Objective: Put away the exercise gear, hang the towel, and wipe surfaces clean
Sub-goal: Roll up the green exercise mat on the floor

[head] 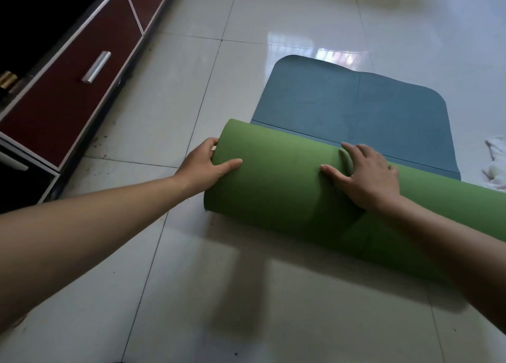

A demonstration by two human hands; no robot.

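Green foam on the outside and blue on the inside, the yoga mat (273,187) lies on the tiled floor (191,280) partly rolled. A thick roll sits nearest the person, and a short blue stretch (356,116) lies flat beyond it, ending in rounded corners.

The left hand (208,163) grips the roll's left end, thumb laid along the top and fingers wrapped round the edge. This probably keeps the layers lined up so the end does not telescope. The right hand (367,176) rests flat on top near the middle, fingers straight and spread, holding nothing. It presses down where a shallow crease shows in the foam. That pressure looks meant to keep the roll tight and drive it forward over the blue part.

I judge the rolling to be well along, with only that last flat stretch left before the mat can be lifted and stored.

A crumpled white towel (495,168) lies on the floor just beside the mat's right edge, not yet hung.

Along the left wall stands a low cabinet (35,132) with dark red drawer fronts. The nearest drawer (68,97), with its metal bar handle (96,67), is closed, so what it holds cannot be told. A dark open shelf above shows something brassy, too dim to name.
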